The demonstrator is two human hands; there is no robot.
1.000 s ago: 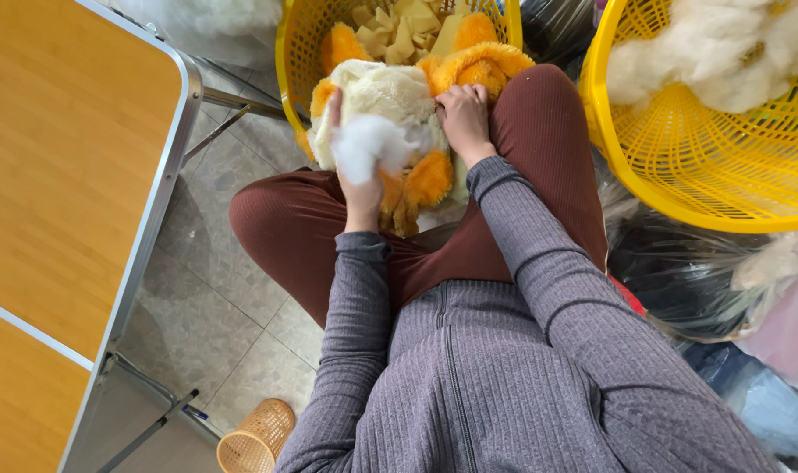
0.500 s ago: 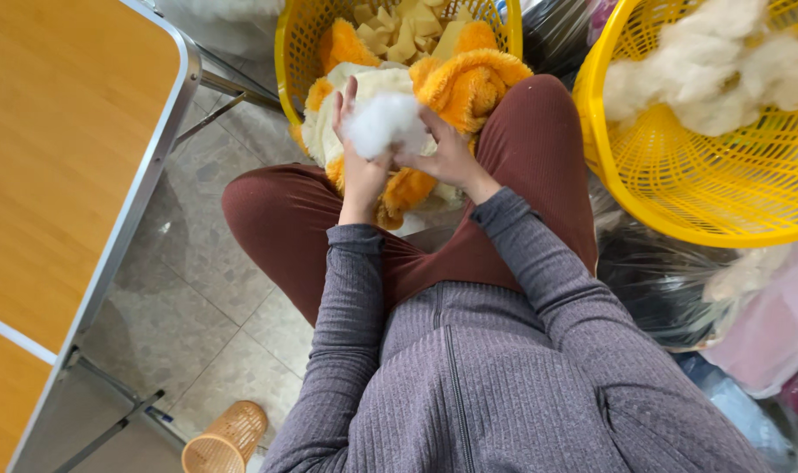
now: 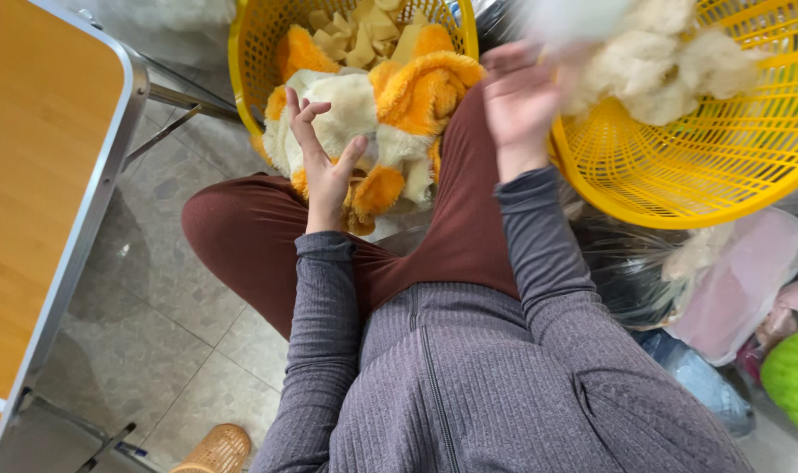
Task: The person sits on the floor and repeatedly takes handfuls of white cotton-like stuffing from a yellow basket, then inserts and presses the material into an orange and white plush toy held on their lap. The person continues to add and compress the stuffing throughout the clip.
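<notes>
An orange and cream plush toy (image 3: 390, 114) lies across my lap, leaning on the rim of a yellow basket (image 3: 250, 52) in front of me. My left hand (image 3: 324, 162) rests against the toy with its fingers spread and holds nothing. My right hand (image 3: 521, 96) is raised at the rim of a second yellow basket (image 3: 679, 166) on my right. A blurred white clump of stuffing (image 3: 574, 17) sits just past its fingertips. Motion blur hides whether the fingers still grip it. More white stuffing (image 3: 670, 70) fills that basket.
A wooden folding table with a metal edge (image 3: 92, 219) stands to my left over the tiled floor. The front basket holds pale foam pieces (image 3: 364, 35). Plastic bags (image 3: 732, 289) and a green object (image 3: 793, 377) lie at the right. A small woven basket (image 3: 210, 451) sits near my feet.
My right hand has carried the white stuffing clump from the toy over to the right basket. My left hand let go of the clump and now rests on the toy.
</notes>
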